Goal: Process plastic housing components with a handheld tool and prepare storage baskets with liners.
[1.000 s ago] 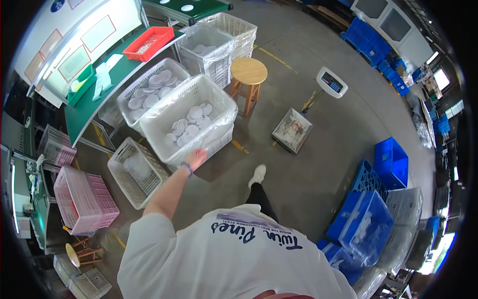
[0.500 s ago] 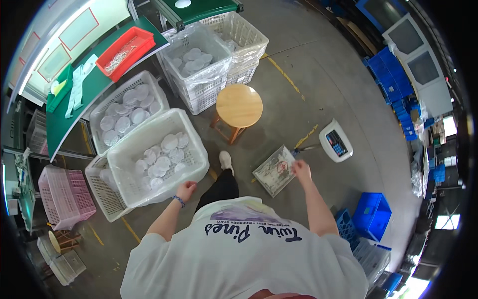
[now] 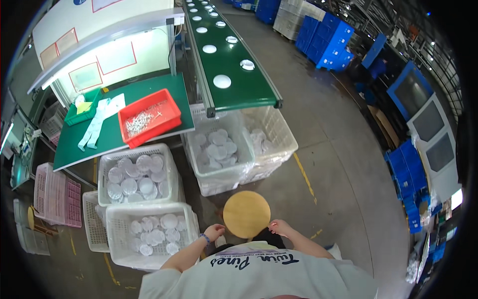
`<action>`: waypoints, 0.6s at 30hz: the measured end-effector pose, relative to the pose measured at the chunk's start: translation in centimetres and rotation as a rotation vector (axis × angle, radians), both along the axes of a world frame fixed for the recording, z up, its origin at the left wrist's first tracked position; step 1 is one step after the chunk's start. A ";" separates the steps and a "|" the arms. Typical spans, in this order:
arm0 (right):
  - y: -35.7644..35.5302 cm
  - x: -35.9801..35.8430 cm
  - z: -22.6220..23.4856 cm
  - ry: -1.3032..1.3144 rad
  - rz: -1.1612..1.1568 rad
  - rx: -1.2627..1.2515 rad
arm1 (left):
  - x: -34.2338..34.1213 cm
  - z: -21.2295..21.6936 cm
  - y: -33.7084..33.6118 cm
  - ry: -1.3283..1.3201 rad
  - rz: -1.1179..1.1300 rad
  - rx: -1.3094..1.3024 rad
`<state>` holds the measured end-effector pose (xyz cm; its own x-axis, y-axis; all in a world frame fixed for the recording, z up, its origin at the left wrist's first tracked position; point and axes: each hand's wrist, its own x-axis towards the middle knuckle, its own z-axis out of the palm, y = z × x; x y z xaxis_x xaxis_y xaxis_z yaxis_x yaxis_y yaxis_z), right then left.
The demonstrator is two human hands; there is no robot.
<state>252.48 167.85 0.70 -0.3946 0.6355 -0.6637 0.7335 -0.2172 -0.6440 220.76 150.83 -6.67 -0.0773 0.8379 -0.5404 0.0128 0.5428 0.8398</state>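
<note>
A round wooden stool (image 3: 246, 213) stands right before me, its pale seat seen from above. Beside the seat's near left edge is my left hand (image 3: 214, 231), fingers curled in and a blue bracelet on the wrist. My right hand (image 3: 280, 228) is at the near right edge with its fingers drawn together. Whether either hand touches the seat I cannot tell, and what the fingers may hold is hidden. Left of my left arm stands a white crate (image 3: 115, 241) lined with plastic, with clear round discs (image 3: 159, 235) in it.
Another disc-filled crate (image 3: 102, 187) sits behind it, under a green workbench (image 3: 67, 154) bearing a red bin (image 3: 174, 119) of small white parts. A green conveyor (image 3: 234, 92) carries white round pieces above more lined crates (image 3: 219, 174). Blue crates (image 3: 403, 174) stand at the right.
My view has swung up toward the bench and conveyor, and I am closer to the stool. Both hands have come to its sides; the right has left the tray on the floor.
</note>
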 end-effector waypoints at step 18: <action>46.2 -17.9 -14.1 -0.314 1.154 0.612 | -2.5 -3.8 35.4 1.260 0.055 -0.109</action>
